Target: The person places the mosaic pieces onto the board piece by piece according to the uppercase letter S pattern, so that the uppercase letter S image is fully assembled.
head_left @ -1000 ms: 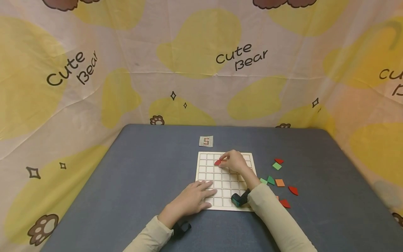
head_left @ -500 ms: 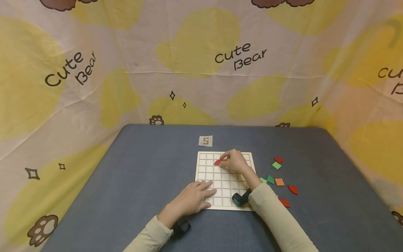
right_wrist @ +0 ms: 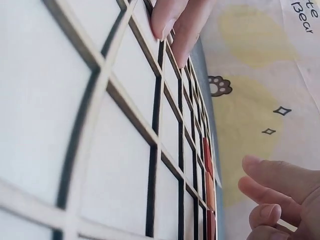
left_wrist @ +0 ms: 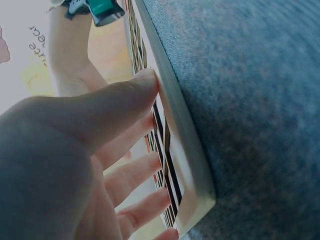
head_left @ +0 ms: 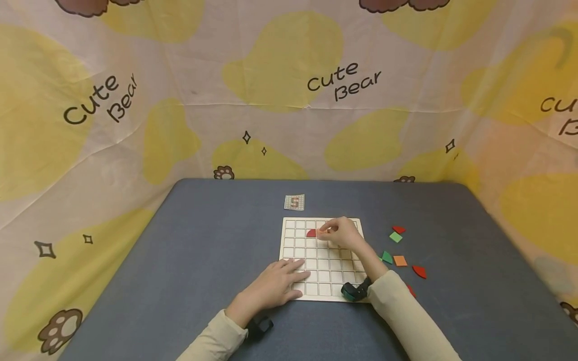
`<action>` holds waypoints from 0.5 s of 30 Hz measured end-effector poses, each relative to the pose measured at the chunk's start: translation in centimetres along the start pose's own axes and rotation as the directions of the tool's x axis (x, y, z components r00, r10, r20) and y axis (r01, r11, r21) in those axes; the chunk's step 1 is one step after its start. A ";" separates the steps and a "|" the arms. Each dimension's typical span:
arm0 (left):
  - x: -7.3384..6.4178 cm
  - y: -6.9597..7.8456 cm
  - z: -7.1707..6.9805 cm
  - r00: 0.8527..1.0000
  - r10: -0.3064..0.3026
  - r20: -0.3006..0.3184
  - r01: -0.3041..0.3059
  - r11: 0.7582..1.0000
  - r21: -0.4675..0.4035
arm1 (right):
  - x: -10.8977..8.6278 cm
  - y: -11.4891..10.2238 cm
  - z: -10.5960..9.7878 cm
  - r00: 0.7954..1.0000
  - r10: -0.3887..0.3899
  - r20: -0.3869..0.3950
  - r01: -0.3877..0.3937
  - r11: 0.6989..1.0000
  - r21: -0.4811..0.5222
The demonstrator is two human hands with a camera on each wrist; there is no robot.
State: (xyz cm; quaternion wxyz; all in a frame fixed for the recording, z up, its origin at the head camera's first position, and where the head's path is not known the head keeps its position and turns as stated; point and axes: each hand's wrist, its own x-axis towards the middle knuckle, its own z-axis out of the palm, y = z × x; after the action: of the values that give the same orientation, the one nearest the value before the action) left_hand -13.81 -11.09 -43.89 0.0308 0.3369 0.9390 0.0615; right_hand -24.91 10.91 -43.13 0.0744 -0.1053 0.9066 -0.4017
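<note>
A white gridded board [head_left: 300,250] lies on the table. My left hand [head_left: 280,283] rests on its near left corner, fingers spread; in the left wrist view the thumb [left_wrist: 132,92] lies along the board's edge. Over the upper part of the board is my right hand [head_left: 341,233], its fingers loosely bent with nothing showing between them. A red quarter-round tile [head_left: 311,233] sits in a cell just left of its fingertips. In the right wrist view, an orange tile [right_wrist: 210,191] sits between two red tiles in one row, apart from the fingers [right_wrist: 257,170].
Right of the board lie loose tiles: a light green one [head_left: 396,237], a dark green one [head_left: 387,257], an orange square [head_left: 400,260] and several red ones, one partly behind the right sleeve [head_left: 406,311]. A small patterned card [head_left: 294,202] lies beyond the board. Printed cloth surrounds the table.
My right hand has drawn slightly right and off the tiles, so the orange one beside the red tile now shows. The left hand has stayed in place.
</note>
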 end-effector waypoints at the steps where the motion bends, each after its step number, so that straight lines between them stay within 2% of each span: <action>1: 0.0 0.0 0.0 1.000 0.000 0.000 0.000 1.000 0.001 | -0.2 0.1 -0.1 1.000 0.005 0.001 -0.005 1.000 0.007; 15: 0.0 0.0 0.1 1.000 -0.002 0.006 0.002 1.000 0.001 | -2.6 1.4 -1.5 0.999 -0.031 -0.021 0.033 0.997 0.069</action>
State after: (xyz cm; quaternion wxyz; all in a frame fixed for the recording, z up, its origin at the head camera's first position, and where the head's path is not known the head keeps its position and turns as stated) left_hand -13.81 -11.08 -44.03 0.0336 0.3363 0.9392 0.0602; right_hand -22.93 13.54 -42.99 0.0626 -0.1131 0.8911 -0.4350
